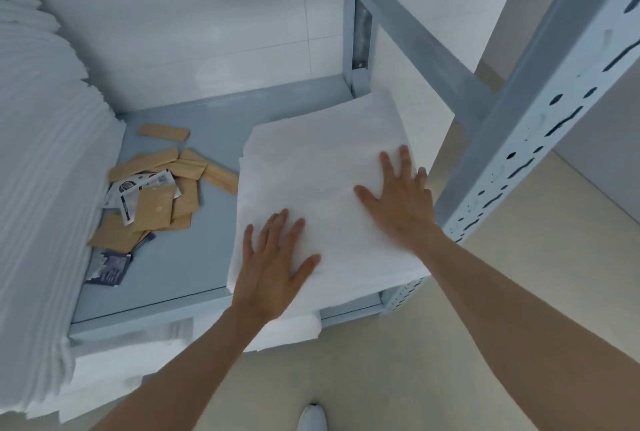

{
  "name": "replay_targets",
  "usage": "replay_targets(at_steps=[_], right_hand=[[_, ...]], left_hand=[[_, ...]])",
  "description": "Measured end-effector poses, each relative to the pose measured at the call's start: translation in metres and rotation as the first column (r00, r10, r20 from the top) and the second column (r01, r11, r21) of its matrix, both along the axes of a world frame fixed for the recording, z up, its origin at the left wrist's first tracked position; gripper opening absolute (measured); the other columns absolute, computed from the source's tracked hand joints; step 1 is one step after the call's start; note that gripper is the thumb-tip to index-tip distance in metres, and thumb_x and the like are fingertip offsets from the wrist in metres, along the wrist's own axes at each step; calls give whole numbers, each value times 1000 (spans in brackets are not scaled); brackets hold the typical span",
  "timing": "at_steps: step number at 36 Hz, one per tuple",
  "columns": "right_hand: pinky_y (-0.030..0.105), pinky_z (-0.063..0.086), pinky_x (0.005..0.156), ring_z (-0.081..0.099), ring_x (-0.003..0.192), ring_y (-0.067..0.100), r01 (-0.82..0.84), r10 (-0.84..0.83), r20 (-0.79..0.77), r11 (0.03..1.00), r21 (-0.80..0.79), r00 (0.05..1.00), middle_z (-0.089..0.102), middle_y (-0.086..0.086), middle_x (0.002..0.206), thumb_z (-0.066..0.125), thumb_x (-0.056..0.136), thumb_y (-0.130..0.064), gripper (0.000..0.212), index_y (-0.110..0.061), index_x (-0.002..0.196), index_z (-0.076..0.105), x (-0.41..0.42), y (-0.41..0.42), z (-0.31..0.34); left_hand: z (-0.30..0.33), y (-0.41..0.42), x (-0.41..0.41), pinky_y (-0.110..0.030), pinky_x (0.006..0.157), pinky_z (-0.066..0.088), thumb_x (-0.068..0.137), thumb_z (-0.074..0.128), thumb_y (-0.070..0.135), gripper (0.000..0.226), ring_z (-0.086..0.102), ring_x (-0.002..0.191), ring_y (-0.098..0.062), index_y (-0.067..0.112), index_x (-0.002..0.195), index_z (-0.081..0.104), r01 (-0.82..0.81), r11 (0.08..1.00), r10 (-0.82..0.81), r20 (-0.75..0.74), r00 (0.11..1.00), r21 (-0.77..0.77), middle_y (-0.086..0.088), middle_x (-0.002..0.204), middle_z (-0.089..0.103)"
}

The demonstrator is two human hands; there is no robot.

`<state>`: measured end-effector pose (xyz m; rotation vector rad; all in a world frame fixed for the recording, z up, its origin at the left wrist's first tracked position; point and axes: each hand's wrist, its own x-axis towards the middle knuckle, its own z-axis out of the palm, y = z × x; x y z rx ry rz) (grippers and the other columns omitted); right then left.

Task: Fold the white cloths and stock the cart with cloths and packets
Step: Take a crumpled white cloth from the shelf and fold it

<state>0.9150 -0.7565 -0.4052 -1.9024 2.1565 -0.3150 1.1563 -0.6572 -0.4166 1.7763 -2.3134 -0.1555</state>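
Nearest to us, a white shoe (312, 417) stands on the pale floor (398, 378), and our two bare forearms reach up and forward from the lower edge of the view. Below the shelf's front lip, more white cloth (104, 371) hangs or lies on a lower level; we cannot tell how it is arranged.

On the grey-blue shelf (180, 257) of the cart, at its right end, sits the folded stack of white cloths (311, 160). Our left hand (273, 264) lies flat on the stack's near left corner, fingers spread and straight. Our right hand (401, 198) lies flat on the stack's right side, fingers likewise spread. Neither grip is closed on anything: both palms press down on the top cloth, released rather than grasping. The stack's near edge overhangs the shelf front slightly.

To the left of the stack, apart from it, lies a loose heap of tan packets (162, 195), mixed with a few printed white packets (138, 191) and a dark packet (109, 269) nearer the front. Against the shelf's left end rises a tall pile of ribbed white cloths (45, 153), touching the packets' left margin.

Beyond, a perforated upright post (540, 125) and a cross brace (415, 42) frame the cart, with a glossy white wall (207, 14) behind.

We judge the task well advanced: folded cloths and packets are already on the shelf. What remains appears to be squaring this stack fully onto the shelf and perhaps tidying the scattered packets.
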Motion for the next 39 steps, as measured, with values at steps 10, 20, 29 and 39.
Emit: replay_targets(at_steps=[10,20,29,39], right_hand=[[48,40,98,46,124,43,39,-41,71,998,43,997,-13,-15,163,43,83,-78,89,-40,155,7,-2,-2,9],[48,42,96,42,126,39,-4,4,55,1000,6,998,-12,-12,162,44,85,-76,84,-40,154,11,31,2,5],[63,21,115,-1,151,37,31,-31,7,997,-65,1000,-7,0,166,37,96,-64,72,-31,156,13,26,-61,31],[46,18,120,5,152,28,-89,90,28,996,-21,996,-1,-2,167,29,96,-66,66,-40,155,14,15,-79,-13]], left_hand=[[-22,31,-8,-68,103,37,68,86,22,119,38,142,-43,4,157,10,120,993,-106,481,870,3,-26,159,27],[-4,33,28,-51,78,56,36,99,26,108,68,90,-34,6,135,61,94,995,-72,396,915,-36,-18,115,68],[43,-43,16,-54,115,25,98,14,63,67,33,141,-18,24,144,43,59,997,-66,-155,986,-54,2,150,40],[-20,-78,-34,-63,119,0,99,4,58,68,5,154,-20,27,159,10,-122,992,124,-62,990,38,2,167,10]])
